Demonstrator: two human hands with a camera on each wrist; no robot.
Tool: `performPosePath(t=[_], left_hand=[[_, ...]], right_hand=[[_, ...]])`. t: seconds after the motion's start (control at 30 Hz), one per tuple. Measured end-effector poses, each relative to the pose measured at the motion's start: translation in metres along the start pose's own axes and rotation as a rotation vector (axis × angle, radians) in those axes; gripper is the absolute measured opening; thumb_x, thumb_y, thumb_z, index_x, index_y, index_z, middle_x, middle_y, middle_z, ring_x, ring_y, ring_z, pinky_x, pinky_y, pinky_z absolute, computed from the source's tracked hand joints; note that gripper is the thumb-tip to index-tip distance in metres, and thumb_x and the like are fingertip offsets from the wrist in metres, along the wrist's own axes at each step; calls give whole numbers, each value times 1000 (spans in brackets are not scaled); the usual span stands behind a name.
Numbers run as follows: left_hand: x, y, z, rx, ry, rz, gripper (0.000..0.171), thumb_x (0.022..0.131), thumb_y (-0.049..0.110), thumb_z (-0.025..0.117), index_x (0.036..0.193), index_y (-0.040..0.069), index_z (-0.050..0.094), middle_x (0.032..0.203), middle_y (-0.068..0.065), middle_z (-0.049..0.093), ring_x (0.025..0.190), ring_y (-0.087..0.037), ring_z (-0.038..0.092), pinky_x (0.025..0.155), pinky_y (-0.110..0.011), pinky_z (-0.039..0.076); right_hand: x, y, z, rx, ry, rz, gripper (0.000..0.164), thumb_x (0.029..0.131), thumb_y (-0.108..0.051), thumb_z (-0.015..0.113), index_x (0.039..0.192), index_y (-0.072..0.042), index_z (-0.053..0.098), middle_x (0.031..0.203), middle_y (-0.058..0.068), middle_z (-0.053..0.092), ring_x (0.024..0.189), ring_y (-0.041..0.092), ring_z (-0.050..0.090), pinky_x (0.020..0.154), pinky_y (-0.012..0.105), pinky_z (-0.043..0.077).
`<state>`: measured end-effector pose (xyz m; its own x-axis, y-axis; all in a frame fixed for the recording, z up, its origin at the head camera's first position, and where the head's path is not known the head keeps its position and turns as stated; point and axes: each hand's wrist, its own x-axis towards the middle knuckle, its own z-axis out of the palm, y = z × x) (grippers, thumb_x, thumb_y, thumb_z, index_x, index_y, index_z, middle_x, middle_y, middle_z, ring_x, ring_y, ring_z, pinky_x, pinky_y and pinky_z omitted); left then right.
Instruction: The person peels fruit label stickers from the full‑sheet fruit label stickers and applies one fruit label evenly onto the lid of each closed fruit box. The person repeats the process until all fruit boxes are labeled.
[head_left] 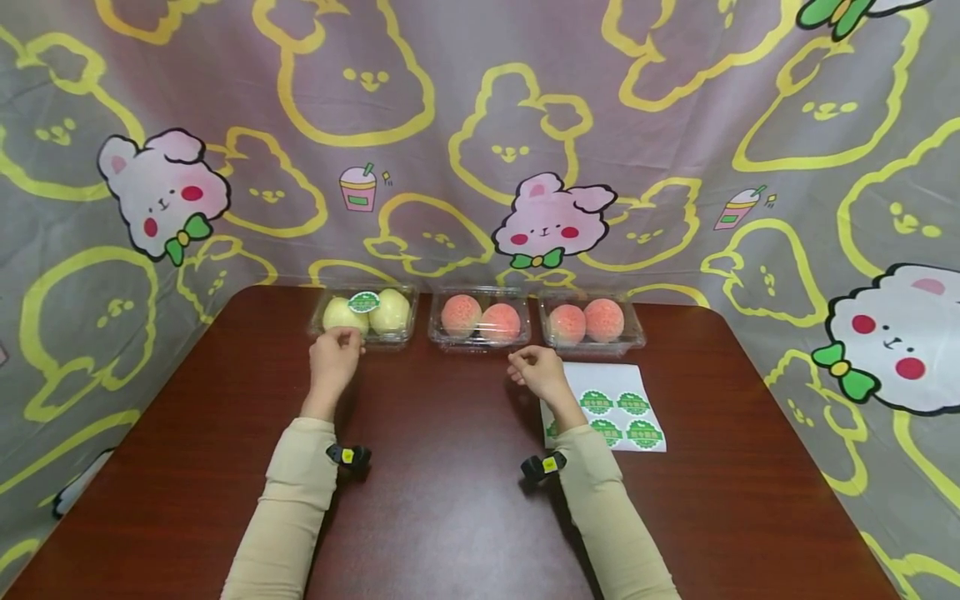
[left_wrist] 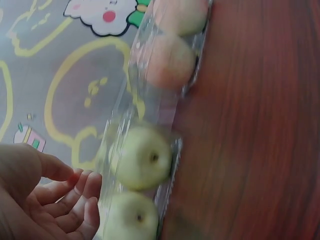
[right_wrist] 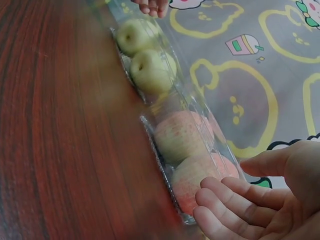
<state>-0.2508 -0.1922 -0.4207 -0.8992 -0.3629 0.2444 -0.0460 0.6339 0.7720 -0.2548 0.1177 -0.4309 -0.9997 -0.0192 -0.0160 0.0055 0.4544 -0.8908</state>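
Note:
My left hand (head_left: 332, 367) hovers at the front left of a clear plastic box (head_left: 386, 338) with two pale green fruits (left_wrist: 142, 157), apples or pears. A round green-and-white sticker (head_left: 364, 302) is on that box's lid. In the left wrist view, the thumb and fingers are loosely bent, and nothing shows between them. My right hand (head_left: 542, 372) is in front of the gap between two more clear boxes, the middle one (head_left: 480, 340) and the right one (head_left: 592, 343). Each contains two pinkish peaches (head_left: 603, 319). The right fingers (right_wrist: 225, 207) are relaxed and hold nothing.
A white sheet of round green stickers (head_left: 632, 403) lies right of my right hand, partly under the forearm. The three boxes line the back of the dark wooden table (head_left: 450, 500). A patterned curtain (head_left: 450, 100) hangs behind and at the sides.

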Motion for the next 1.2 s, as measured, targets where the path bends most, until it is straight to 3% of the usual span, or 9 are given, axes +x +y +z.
performPosePath(t=[0.1, 0.2, 0.37, 0.5, 0.7, 0.83, 1.07, 1.2], left_hand=[[-2, 7, 6, -29, -23, 13, 25, 94, 14, 54, 101, -3, 71, 90, -22, 74, 59, 6, 53, 66, -20, 47], [-4, 14, 13, -68, -42, 24, 25, 94, 12, 54, 101, -5, 70, 91, -23, 74, 58, 11, 48, 60, -12, 43], [-8, 21, 25, -118, -61, 38, 22, 93, 9, 55, 98, -7, 69, 89, -26, 73, 59, 8, 53, 55, -7, 39], [-11, 26, 32, -133, -65, 51, 21, 92, 8, 56, 96, -8, 70, 86, -26, 73, 58, 4, 56, 52, -7, 39], [-16, 32, 41, -136, -85, 65, 21, 93, 9, 57, 98, -7, 70, 89, -25, 73, 71, -26, 73, 52, -7, 40], [-19, 35, 48, -138, -101, 64, 21, 93, 8, 56, 101, -6, 70, 91, -24, 74, 78, -31, 73, 53, -6, 40], [-23, 37, 61, -156, -88, 27, 21, 92, 9, 58, 99, -6, 71, 89, -22, 74, 78, -32, 73, 59, -18, 53], [-24, 38, 69, -178, -83, -9, 21, 91, 9, 59, 99, -6, 71, 89, -23, 74, 78, -32, 74, 65, -28, 58]], right_hand=[[1, 1, -2, -8, 4, 3, 23, 94, -12, 59, 99, 9, 67, 85, 26, 72, 66, 24, 70, 63, 35, 60], [2, 1, -3, -7, 12, 2, 23, 94, -11, 59, 99, 9, 67, 85, 27, 72, 65, 24, 70, 62, 34, 60], [1, 1, -4, -9, 33, 3, 23, 94, -11, 58, 99, 9, 67, 86, 28, 72, 66, 27, 71, 63, 35, 60], [0, 0, -5, -6, 57, 19, 23, 94, -11, 58, 100, 9, 67, 86, 28, 72, 61, 18, 68, 63, 35, 60], [1, 1, -6, -10, 114, 71, 23, 93, -11, 59, 99, 9, 67, 83, 25, 73, 56, 9, 64, 57, 25, 58], [2, 2, -5, 4, 152, 105, 24, 93, -12, 59, 98, 9, 68, 83, 25, 72, 54, 8, 62, 51, 18, 53], [6, 5, 0, 120, 222, 163, 27, 95, -13, 58, 102, 11, 67, 86, 26, 72, 55, 10, 64, 58, 27, 59], [11, 9, 4, 272, 241, 200, 30, 95, -13, 57, 106, 14, 64, 69, 15, 71, 50, 4, 60, 53, 22, 57]])
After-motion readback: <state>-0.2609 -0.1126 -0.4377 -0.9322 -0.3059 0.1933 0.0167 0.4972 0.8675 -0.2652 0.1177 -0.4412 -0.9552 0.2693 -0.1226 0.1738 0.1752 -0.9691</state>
